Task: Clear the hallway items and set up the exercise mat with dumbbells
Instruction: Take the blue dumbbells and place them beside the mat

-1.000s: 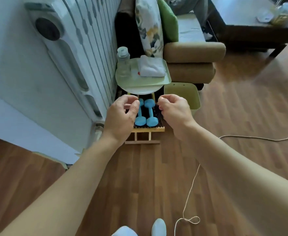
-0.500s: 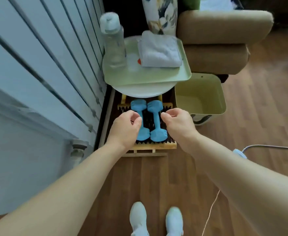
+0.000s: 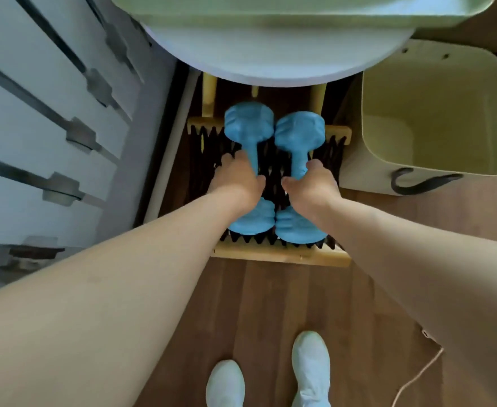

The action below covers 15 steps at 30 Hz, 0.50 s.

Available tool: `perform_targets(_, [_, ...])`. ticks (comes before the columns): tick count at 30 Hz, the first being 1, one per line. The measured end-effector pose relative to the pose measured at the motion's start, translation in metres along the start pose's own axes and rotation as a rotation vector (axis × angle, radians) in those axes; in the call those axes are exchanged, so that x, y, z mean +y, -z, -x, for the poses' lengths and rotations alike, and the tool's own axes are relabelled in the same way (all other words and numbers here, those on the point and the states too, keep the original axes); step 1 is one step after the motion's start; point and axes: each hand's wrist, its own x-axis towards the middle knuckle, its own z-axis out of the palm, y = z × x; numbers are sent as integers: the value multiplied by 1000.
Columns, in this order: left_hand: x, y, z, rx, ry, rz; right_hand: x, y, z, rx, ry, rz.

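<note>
since half a second ago both hands have dropped from just above the weights onto their handles, and the view has closed in on the shelf. the left hand (image 3: 235,183) now wraps the handle of the left dumbbell (image 3: 248,121), fingers curled over its outer side and thumb on the inner side. the right hand (image 3: 311,186) holds the handle of the right dumbbell (image 3: 300,130) the same way. the two blue weights lie side by side at centre frame, heads touching, on the black lattice of a low wooden rack (image 3: 279,257). their far heads sit just below the rim of the round table top (image 3: 270,60).

the step in hand looks like the lift out. to do it well, i judge each grip should sit at mid-handle so neither weight tips. the pull should come toward the lower edge of the frame first and only then upward, since the table top overhangs the far heads. raising both evenly should keep the touching heads from knocking. the pale green bin (image 3: 435,118) stands just right of the rack and the radiator (image 3: 50,118) lies to its left. the white shoes (image 3: 225,383) are at the bottom of the frame, so a slip could land near them.
</note>
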Motion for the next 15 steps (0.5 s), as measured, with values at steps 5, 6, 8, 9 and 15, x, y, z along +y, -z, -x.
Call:
perform_targets(5, [-4,-26,-32,11,13,127,14,-10,-38,-40,-16,-4])
perform_targets(6, [-2,-31,-36,16,38,148,16,-11,-43,-52,-10,1])
perform_targets(8, [2,-37,-42,38,94,166,17,-14,-48,-65,-4,7])
perform_targets(9, [4,-39,-43,51,111,166,17,-15,-49,-62,-2,7])
perform_targets(15, [0,-36,-29,54,121,234,17,-16,-37,-51,18,0])
